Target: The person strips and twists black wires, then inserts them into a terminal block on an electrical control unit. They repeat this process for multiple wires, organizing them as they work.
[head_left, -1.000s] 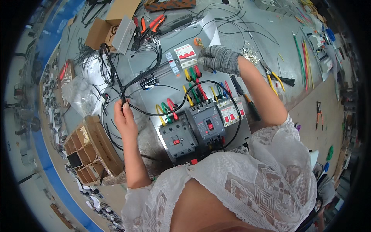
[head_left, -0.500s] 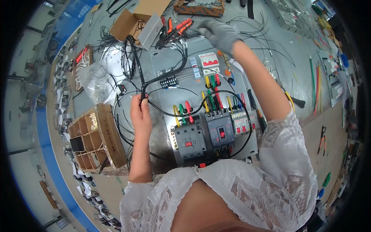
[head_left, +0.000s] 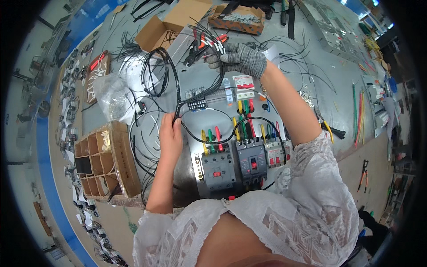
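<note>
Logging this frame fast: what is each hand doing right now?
Left hand: bare, closed on the black wire bundle.
Right hand: grey glove, fingers closed on the far end of the same black wires.

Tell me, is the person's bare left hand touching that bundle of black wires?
Touching. The head view shows the left hand closed around the black wire bundle, fingers wrapped over it with no gap, above the grey panel.
</note>
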